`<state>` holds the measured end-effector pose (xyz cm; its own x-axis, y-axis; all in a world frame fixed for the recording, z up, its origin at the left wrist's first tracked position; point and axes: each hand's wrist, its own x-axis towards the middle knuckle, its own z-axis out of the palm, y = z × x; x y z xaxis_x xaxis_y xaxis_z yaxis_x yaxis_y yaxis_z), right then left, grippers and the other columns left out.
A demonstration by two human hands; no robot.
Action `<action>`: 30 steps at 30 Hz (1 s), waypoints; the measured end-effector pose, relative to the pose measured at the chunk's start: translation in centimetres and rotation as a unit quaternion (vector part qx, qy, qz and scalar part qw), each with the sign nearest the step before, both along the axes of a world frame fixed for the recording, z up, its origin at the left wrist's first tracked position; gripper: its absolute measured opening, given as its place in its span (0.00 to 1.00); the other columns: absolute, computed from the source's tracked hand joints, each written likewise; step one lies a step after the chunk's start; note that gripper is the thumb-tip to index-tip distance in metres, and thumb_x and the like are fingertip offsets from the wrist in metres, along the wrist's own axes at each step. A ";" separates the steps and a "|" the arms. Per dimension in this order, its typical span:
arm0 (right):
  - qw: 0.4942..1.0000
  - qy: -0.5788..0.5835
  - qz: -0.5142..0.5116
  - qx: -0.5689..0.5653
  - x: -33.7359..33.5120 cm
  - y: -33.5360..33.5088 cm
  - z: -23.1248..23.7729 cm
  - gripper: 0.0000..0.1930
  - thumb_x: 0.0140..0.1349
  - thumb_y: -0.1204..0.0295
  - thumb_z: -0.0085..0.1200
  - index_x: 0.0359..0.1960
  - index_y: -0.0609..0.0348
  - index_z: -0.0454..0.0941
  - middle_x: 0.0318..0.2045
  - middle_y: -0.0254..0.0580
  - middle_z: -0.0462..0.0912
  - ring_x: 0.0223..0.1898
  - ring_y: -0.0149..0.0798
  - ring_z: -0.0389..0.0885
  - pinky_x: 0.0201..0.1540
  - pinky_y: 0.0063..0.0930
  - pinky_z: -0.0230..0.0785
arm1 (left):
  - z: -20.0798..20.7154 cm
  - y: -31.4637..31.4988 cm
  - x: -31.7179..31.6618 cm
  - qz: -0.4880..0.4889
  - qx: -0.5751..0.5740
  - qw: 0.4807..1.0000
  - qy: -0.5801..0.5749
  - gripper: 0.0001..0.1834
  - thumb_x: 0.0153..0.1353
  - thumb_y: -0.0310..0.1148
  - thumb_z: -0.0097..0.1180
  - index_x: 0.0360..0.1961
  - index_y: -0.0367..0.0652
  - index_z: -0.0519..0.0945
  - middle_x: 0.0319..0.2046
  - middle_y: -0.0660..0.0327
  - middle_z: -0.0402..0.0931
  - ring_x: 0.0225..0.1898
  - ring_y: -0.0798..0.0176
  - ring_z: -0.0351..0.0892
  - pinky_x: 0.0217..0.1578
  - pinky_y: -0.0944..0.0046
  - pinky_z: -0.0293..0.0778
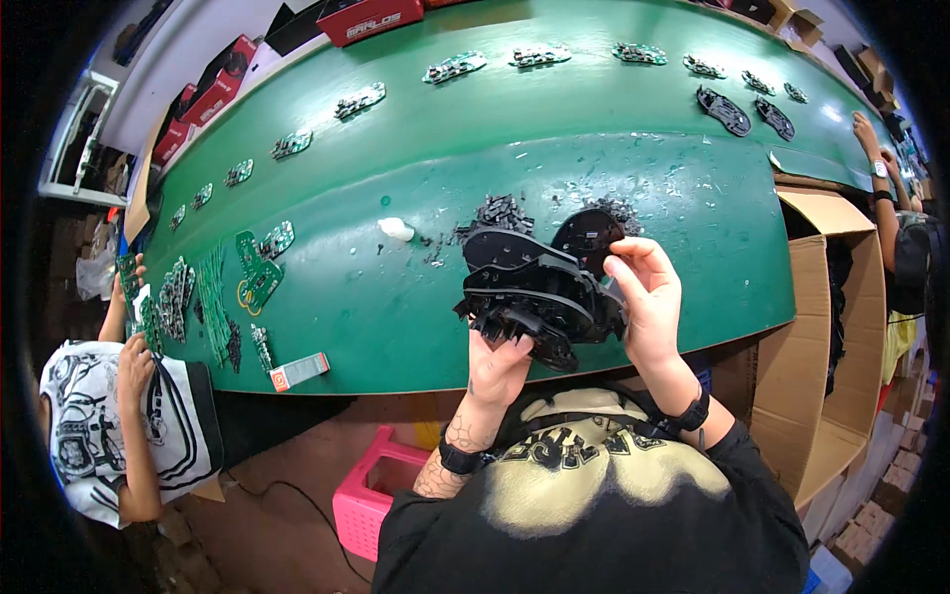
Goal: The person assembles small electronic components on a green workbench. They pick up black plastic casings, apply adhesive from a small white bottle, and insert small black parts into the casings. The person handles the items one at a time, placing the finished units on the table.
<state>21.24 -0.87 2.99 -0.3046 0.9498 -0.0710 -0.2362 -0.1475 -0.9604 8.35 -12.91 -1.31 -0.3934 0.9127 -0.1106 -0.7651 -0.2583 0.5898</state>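
My left hand [498, 368] is closed from below around a stack of black moulded plastic shells [524, 277], fanned at different angles above the table's near edge. Between thumb and fingers, my right hand [648, 297] pinches the edge of one rounded black shell [588, 236] at the right side of the stack. Whether that shell still touches the others I cannot tell. Just beyond the stack lie a heap of small black plastic pieces [503, 212] and a second heap [621, 210]. A small white bottle [396, 230] lies to their left.
Green circuit boards [455, 66] form a spaced row along the far green table [416, 129]. Two black shells [724, 111] lie far right. An open cardboard box [816, 327] stands right, a pink stool [371, 495] below left. At left a person [129, 406] handles a board; another person's arm [876, 163] reaches in right.
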 end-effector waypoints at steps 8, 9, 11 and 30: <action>0.995 0.051 -0.053 0.073 -1.9 -0.5 -0.4 0.16 0.61 0.79 0.55 0.51 0.65 0.72 0.39 0.38 0.77 0.34 0.25 0.74 0.28 0.19 0.73 | 0.2 -2.2 -1.4 0.063 0.008 0.997 -0.039 0.26 0.55 0.35 0.59 0.55 0.42 0.70 0.45 0.57 0.78 0.42 0.54 0.81 0.30 0.56 0.80; 0.994 0.045 -0.053 0.086 -2.3 -0.5 -0.4 0.15 0.62 0.79 0.54 0.51 0.65 0.73 0.39 0.38 0.77 0.34 0.25 0.74 0.28 0.18 0.72 | 0.4 -2.5 -1.6 0.057 0.011 0.997 -0.053 0.25 0.55 0.35 0.59 0.54 0.42 0.71 0.44 0.57 0.79 0.41 0.54 0.81 0.29 0.56 0.80; 0.992 0.047 -0.049 0.109 -2.9 -0.5 -0.5 0.11 0.64 0.78 0.53 0.48 0.64 0.75 0.38 0.37 0.77 0.33 0.24 0.73 0.25 0.16 0.70 | -0.5 -3.9 -2.4 0.058 0.020 0.991 -0.116 0.26 0.54 0.37 0.61 0.55 0.45 0.72 0.41 0.59 0.80 0.38 0.56 0.82 0.33 0.55 0.80; 0.825 -0.088 0.372 0.415 -10.4 -1.9 -1.1 0.09 0.62 0.69 0.52 0.41 0.57 0.79 0.39 0.41 0.80 0.43 0.44 0.77 0.47 0.36 0.71 | 0.5 -10.1 -6.3 0.072 0.070 0.991 -0.092 0.47 0.56 0.51 0.60 0.71 0.56 0.48 0.53 0.51 0.67 0.46 0.51 0.72 0.44 0.48 0.74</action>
<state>10.79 -2.76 1.86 -0.8803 0.2478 0.4045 -0.2224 0.5377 -0.8133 2.08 -23.02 -0.80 -0.5050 0.8604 -0.0692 -0.8061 -0.4414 0.3941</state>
